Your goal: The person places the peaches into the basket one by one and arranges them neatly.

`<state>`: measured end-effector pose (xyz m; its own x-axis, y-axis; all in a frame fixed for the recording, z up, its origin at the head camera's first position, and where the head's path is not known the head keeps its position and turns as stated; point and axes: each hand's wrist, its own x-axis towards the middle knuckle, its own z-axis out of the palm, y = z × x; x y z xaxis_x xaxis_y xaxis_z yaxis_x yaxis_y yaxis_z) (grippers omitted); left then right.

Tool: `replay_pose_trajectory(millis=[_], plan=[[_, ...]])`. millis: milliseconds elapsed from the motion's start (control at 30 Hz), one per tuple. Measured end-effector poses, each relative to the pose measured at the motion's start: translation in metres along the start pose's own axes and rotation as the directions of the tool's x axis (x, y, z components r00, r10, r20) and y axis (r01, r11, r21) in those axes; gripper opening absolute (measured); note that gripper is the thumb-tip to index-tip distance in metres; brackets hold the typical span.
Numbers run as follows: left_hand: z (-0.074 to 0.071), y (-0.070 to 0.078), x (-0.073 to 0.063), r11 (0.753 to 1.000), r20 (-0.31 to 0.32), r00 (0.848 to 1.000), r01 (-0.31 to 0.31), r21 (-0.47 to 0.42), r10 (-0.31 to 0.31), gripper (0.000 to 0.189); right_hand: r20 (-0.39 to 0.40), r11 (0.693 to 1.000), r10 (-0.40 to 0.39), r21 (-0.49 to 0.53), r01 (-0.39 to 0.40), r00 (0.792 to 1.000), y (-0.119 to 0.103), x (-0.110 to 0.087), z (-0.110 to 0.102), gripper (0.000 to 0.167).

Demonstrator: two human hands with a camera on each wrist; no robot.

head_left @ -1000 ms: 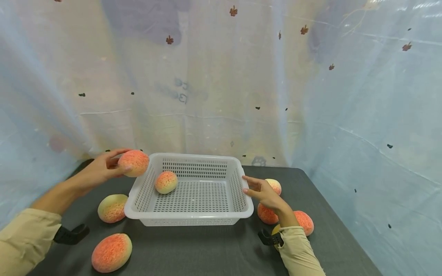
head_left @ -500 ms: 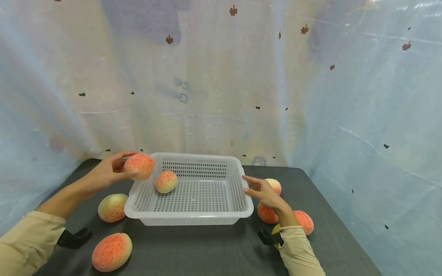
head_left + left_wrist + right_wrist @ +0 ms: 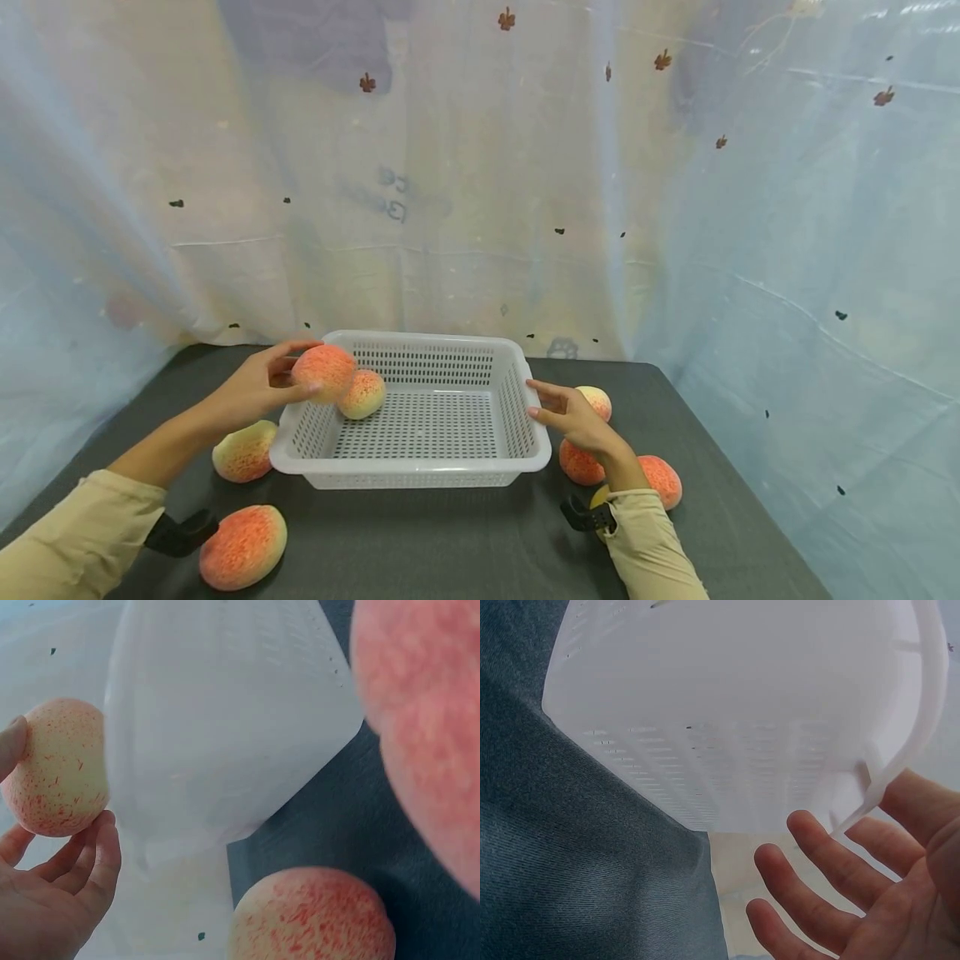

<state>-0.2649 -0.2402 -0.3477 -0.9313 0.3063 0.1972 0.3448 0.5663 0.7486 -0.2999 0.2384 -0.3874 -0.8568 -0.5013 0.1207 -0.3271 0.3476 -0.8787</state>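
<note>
My left hand grips a red-orange and yellow peach between thumb and fingers, above the left rim of a white plastic basket. From the left wrist, the held peach shows beside the basket's wall. One more peach lies inside the basket at its left, partly hidden behind the held one. At the basket's right rim, my right hand touches with thumb and index finger. Its other fingers spread loosely below the rim in the right wrist view.
Two peaches lie left of the basket, one peach against its side and another peach nearer the front. Several more, including a peach, lie around my right forearm. A dark cloth covers the table; a pale curtain hangs behind.
My left hand has carried its peach rightward and slightly down, from beside the basket to over its left rim. The right hand and the basket have stayed in place.
</note>
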Motion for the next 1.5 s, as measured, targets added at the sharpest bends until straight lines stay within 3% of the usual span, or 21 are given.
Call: replay_pose_trajectory(millis=[167,333,567,1033,1267,1500], plan=[[0.009,0.000,0.002,1.000,-0.016,1.000,0.017,0.009,-0.017,0.073,0.012,1.000,-0.008,0.002,0.008,1.000,-0.002,0.001,0.000,0.065],[0.017,0.001,0.004,0.999,-0.022,0.999,-0.029,-0.039,0.028,0.067,0.008,1.000,-0.008,0.003,0.008,1.000,-0.002,0.002,0.001,0.065],[0.026,0.002,0.007,0.998,-0.029,0.998,-0.063,0.009,0.063,0.068,-0.002,1.000,0.008,-0.008,-0.008,1.000,-0.002,0.001,0.002,0.064],[0.018,0.007,0.016,0.998,0.061,0.997,-0.050,0.033,0.047,0.073,-0.014,1.000,0.001,-0.026,-0.001,1.000,-0.003,0.001,0.002,0.065],[0.013,0.012,0.019,0.996,0.087,0.994,-0.071,0.060,0.066,0.069,-0.021,1.000,0.004,-0.023,-0.004,1.000,-0.004,0.000,-0.001,0.064],[0.011,0.009,0.016,0.997,0.121,0.991,-0.061,0.053,0.054,0.069,-0.015,1.000,0.013,-0.024,-0.013,1.000,-0.004,0.000,0.001,0.064]])
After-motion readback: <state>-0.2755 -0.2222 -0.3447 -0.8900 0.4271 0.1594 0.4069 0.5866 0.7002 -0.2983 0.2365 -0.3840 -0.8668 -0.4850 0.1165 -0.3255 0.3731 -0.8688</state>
